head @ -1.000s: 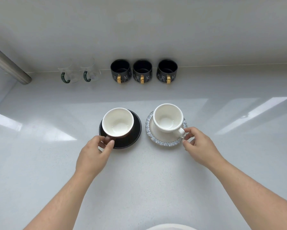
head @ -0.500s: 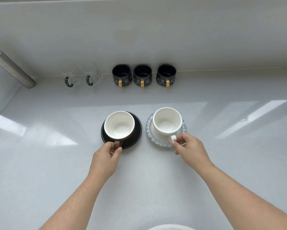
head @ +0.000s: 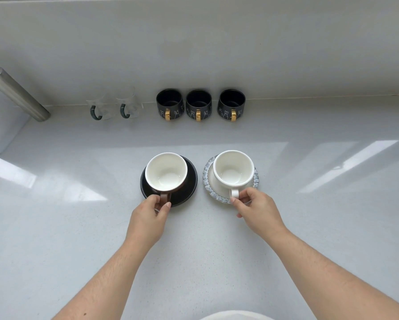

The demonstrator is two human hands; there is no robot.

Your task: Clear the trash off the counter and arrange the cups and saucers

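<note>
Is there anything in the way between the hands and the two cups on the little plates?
No, nothing visible. The left hand is already pinching the handle of the brown cup on the black saucer, and the right hand is pinching the handle of the white cup on the blue-rimmed saucer.

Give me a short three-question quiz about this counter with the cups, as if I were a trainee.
1. How many black mugs with gold handles stand along the back wall?
2. True or false: the left hand pinches the handle of the brown cup that sits on the black saucer.
3. What does the right hand hold? A) a glass cup's green handle B) the white cup's handle C) the blue-rimmed saucer's far edge

Key
1. Three.
2. True.
3. B.
</note>
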